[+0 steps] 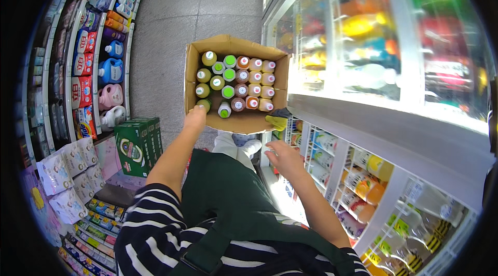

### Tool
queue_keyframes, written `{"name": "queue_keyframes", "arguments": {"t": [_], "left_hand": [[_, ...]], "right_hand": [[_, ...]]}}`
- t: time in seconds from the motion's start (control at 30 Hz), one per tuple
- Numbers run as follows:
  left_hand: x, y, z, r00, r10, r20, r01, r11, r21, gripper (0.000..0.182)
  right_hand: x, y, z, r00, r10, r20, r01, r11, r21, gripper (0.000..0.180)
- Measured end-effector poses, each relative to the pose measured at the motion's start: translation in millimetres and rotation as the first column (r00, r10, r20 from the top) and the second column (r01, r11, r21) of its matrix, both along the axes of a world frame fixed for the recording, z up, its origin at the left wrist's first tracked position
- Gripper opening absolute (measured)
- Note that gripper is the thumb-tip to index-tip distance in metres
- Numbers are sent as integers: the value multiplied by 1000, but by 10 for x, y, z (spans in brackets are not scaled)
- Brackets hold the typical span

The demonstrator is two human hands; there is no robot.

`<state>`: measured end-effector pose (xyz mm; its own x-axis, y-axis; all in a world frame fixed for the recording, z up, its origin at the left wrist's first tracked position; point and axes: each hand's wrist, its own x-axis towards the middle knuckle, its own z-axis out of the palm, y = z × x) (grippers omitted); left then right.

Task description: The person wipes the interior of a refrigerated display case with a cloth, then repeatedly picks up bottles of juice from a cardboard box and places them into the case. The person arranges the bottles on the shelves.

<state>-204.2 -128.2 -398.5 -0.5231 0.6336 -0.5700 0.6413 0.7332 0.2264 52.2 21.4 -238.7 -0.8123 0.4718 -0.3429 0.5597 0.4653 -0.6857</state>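
Note:
Before me stands an uncapped-top cardboard box [223,122] packed with upright drink bottles, seen from above. Pale yellow bottles [255,77] fill its right side, with brown-red ones [242,90] beside them. Green-capped bottles [229,74] stand in the middle, and yellow-green bottles [202,75] are at the left. My left hand [195,118] is at the box's near left corner, its fingertips by a yellow-green bottle [204,105]; whether they grip bottle or rim is unclear. My right hand [286,156] is empty, fingers apart, beside the open-fronted lower cooler shelves [307,147].
Glass-fronted coolers [330,35] with drinks line the right. A yellow-and-grey cloth or glove [277,121] hangs at the box's near right corner. Shelves of detergent [113,70], a green carton stack [136,145] and wrapped tissue packs [72,175] stand left. Grey tiled floor [167,23] runs ahead.

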Motion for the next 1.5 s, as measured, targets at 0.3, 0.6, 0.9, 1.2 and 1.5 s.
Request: {"name": "queue_keyframes", "arguments": {"t": [0.3, 0.6, 0.9, 1.2, 1.5], "left_hand": [[-144, 245, -1262, 981, -194, 4, 180, 903, -391, 22], [-176, 288, -1587, 984, -177, -10, 155, 886, -437, 30], [58, 503, -140, 859, -511, -12, 504, 851, -149, 20], [431, 682, 2654, 241, -918, -314, 943, 144, 300, 16], [1078, 1017, 4609, 31, -878, -477, 758, -291, 584, 39]], "right_hand": [[-507, -144, -1156, 973, 232, -5, -229, 958, -173, 20], [-711, -87, -1672, 977, 198, 84, -176, 961, -215, 18], [-752, -99, -1369, 988, 154, -29, -156, 971, -183, 32], [-506, 8, -38, 864, 232, -447, -252, 968, 15, 89], [572, -277, 1844, 836, -142, -529, 74, 986, -148, 84]]}}
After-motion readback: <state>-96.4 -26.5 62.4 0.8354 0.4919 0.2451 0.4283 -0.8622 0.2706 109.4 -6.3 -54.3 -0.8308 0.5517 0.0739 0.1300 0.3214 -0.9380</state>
